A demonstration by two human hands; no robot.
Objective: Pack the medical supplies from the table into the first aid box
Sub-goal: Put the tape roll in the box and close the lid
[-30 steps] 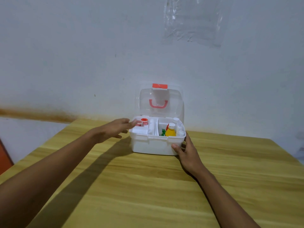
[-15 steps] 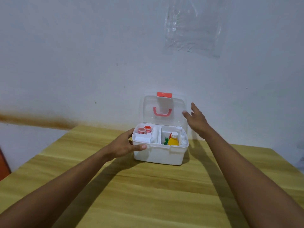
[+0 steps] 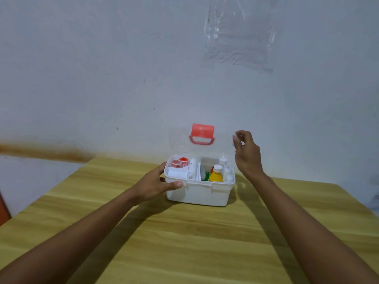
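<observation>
A white first aid box (image 3: pixel 205 194) stands on the wooden table (image 3: pixel 184 242) near the wall. Its clear lid (image 3: pixel 180 142) with a red latch and red handle is up, nearly upright. Inside the box lie two red-capped tape rolls (image 3: pixel 180 162) and a white packet on the left. On the right are a yellow bottle (image 3: pixel 216 175), a green item and white bottles. My left hand (image 3: pixel 155 184) grips the box's left front corner, thumb on the rim. My right hand (image 3: pixel 247 153) pinches the lid's right edge.
A crinkled clear plastic sheet (image 3: pixel 239 31) hangs on the white wall above the box. A brown stain band (image 3: pixel 41 151) runs along the wall at the left. The table's far edge sits close to the wall behind the box.
My right hand left the box's front right corner, rose to the lid's right side and closed its fingers on the edge. My left hand moved from the tray to the box's left corner.
</observation>
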